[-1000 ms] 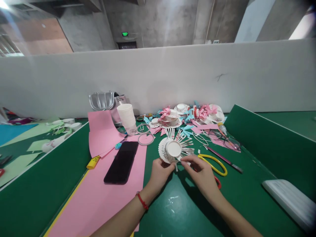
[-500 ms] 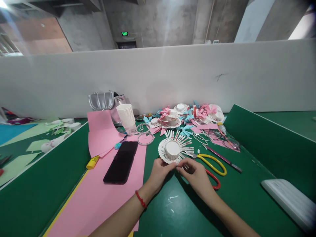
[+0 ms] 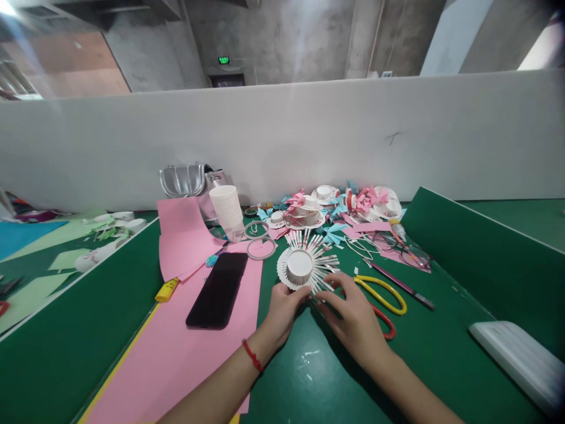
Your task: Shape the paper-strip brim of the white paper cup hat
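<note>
My left hand (image 3: 286, 311) pinches the lower rim of a white paper cup (image 3: 299, 265) cut into a flower shape. The cup's round base faces up, and its wall is slit into narrow strips that fan outward. On the left side the strips are curled or folded into a ruffled edge; those at the top and right stick out straight. My right hand (image 3: 348, 312) is at the lower right strips, its fingers apart and their tips close to the paper. Beside it lie scissors (image 3: 383, 288) with one yellow and one red handle loop, their blades partly hidden.
A black phone (image 3: 217, 290) rests on pink paper (image 3: 176, 359) at left. Behind stand stacked paper cups (image 3: 227, 206), tape rings (image 3: 261, 248) and a silver bag (image 3: 183, 179). Finished paper flowers (image 3: 304, 218) pile by the white partition. At right are a purple pen (image 3: 402, 285), glasses (image 3: 412, 253) and a white keyboard-like object (image 3: 516, 359).
The cut cup has shifted slightly left and turned a little in my left hand. My right hand's fingers have spread from a pinch at the cup's lower edge.
</note>
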Demonstrator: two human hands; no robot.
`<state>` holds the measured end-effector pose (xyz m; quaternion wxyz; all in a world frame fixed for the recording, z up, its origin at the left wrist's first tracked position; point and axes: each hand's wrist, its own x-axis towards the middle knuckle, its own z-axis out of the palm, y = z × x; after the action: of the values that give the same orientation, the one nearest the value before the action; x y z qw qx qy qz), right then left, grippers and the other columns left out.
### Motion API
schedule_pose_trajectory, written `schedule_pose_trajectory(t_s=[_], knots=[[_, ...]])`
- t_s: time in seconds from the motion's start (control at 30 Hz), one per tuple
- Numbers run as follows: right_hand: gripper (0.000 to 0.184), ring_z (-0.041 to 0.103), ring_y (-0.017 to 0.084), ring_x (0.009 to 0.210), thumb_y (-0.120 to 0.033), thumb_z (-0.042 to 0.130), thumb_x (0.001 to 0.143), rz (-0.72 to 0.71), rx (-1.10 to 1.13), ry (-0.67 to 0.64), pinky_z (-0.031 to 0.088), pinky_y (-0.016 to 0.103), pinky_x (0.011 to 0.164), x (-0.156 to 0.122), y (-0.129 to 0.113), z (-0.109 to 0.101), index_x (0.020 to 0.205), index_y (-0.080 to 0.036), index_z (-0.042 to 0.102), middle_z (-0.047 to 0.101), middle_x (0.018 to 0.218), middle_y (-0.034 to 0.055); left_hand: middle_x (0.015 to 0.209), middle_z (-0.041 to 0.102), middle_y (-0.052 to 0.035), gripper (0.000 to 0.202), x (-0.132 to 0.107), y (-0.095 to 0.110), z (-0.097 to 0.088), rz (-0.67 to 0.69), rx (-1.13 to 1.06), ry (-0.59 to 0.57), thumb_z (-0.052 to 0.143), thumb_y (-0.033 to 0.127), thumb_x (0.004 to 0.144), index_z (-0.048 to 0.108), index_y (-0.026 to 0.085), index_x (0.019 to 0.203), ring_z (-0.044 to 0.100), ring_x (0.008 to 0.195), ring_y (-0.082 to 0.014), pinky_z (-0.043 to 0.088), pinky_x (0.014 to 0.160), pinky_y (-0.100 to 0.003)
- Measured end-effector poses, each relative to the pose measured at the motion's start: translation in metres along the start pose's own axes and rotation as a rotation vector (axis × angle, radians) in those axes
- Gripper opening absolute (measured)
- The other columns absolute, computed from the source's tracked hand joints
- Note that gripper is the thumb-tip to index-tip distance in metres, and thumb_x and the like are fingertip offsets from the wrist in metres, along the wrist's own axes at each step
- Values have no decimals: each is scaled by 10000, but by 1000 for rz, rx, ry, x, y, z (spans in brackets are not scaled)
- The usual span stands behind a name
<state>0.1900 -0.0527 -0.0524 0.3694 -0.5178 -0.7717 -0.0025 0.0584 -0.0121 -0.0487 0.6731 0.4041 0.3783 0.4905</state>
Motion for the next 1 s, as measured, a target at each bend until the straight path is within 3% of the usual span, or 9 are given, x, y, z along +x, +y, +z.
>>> schedule_pose_trajectory(t_s=[0.27,0.5,0.63,0.77,1.0], knots=[[182,492,193,833,-143,459,802,-61,-114,130,399,336,679,1,-5,-2,810,-219,624,524,954,81,661,638,-46,197,1,0,0,-22,9,44,683,183,556,657,78,721,508,557,-102,409,586,-234],[148,494,210,865,-159,456,801,-27,-32,128,395,356,694,1,-6,-1,812,-214,593,524,961,81,783,662,-72,243,-1,0,0,84,158,14,642,205,609,651,84,820,564,711,-166,429,680,-266],[99,498,230,896,-192,471,781,87,78,162,396,380,723,1,-3,5,759,-211,566,526,944,83,681,656,-50,171,-3,4,4,137,358,71,628,186,588,655,80,719,552,641,-160,426,617,-247],[100,525,215,838,-207,466,770,240,249,159,421,351,707,2,-1,10,697,-199,534,550,863,78,583,615,-22,102,-4,5,5,185,478,56,587,172,603,629,84,635,498,542,-122,393,526,-213],[130,534,171,579,-268,496,748,496,474,68,423,285,552,5,-5,6,666,-178,542,583,622,31,585,614,-23,74,-4,5,4,176,469,-23,586,151,599,624,89,611,494,535,-115,401,536,-213]])
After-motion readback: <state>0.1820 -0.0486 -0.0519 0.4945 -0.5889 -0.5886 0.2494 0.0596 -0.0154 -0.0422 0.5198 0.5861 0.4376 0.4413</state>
